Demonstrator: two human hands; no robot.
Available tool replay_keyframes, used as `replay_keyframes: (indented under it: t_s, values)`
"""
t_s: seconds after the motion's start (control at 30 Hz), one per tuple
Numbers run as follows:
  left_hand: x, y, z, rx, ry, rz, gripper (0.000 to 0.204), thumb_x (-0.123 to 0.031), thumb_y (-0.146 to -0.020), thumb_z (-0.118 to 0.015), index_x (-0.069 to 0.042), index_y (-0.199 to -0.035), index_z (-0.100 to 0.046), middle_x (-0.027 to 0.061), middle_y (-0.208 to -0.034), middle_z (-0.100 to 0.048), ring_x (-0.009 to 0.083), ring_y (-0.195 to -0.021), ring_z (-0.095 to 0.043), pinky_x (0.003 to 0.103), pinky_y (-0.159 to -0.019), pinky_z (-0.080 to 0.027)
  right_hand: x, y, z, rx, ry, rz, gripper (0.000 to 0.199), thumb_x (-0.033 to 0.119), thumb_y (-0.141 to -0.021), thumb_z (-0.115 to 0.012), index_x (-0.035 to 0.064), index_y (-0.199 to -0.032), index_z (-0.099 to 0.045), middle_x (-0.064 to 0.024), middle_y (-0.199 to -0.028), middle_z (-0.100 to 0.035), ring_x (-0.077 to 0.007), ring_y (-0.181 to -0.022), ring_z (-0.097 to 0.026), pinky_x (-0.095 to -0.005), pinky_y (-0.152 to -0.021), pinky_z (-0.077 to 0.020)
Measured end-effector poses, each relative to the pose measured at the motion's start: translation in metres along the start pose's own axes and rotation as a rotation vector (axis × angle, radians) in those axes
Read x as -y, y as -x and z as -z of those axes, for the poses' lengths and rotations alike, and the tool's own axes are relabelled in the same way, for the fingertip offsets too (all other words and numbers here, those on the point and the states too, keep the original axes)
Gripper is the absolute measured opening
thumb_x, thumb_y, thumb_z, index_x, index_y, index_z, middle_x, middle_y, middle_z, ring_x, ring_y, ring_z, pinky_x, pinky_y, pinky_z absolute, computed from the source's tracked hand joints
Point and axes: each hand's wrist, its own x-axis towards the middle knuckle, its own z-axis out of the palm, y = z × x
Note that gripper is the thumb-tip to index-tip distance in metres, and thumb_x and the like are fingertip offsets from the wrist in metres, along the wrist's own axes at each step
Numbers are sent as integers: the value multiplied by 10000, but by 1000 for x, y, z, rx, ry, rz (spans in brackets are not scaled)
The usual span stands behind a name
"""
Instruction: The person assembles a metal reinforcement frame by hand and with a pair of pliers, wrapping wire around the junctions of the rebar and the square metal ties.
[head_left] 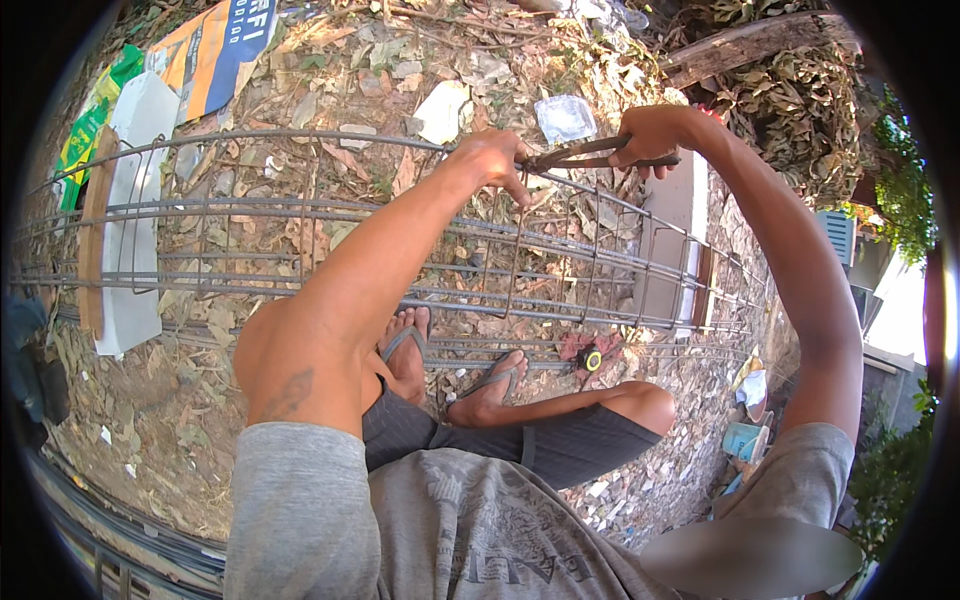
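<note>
Rebar cage (300,215) lies lengthwise across leaf-strewn ground, propped on white blocks (130,250) at left and right, in front of the seated person. Behind it lie a blue-and-orange sack (215,45) and green bags (85,135). Pincers (585,157) sit over the cage's top bar, just right of centre. Right hand (655,135) is clenched around the pincer handles. Left hand (495,160) pinches closed at the pincer head and top bar. A small tape measure (592,360) rests near the sandalled feet.

Head view looks steeply down, close above rebar cage (400,250).
</note>
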Motion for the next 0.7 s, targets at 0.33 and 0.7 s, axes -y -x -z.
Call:
replay_keyframes:
  t_s: [0.33, 0.7]
  values:
    - [6, 5, 0, 1, -16, -50, 928, -421, -553, -963, -16, -1326, -647, 180, -1313, -672, 329, -1270, -592, 420, -1099, -460, -37, 7, -101, 150, -787, 167, 569, 141, -970, -558, 160, -1526, -440, -97, -989, -696, -129, -626, -623, -288, -556, -573]
    - [-12, 24, -23, -336, -233, -440, 560, -392, -762, -858, -140, -1243, -721, 134, -1409, -616, 304, -1311, -561, 472, -1175, -384, -51, 47, -287, -118, -1629, 275, 564, 176, -1058, -527, 163, -1588, -335, -218, -1149, -700, -198, -743, -740, -320, -673, -647]
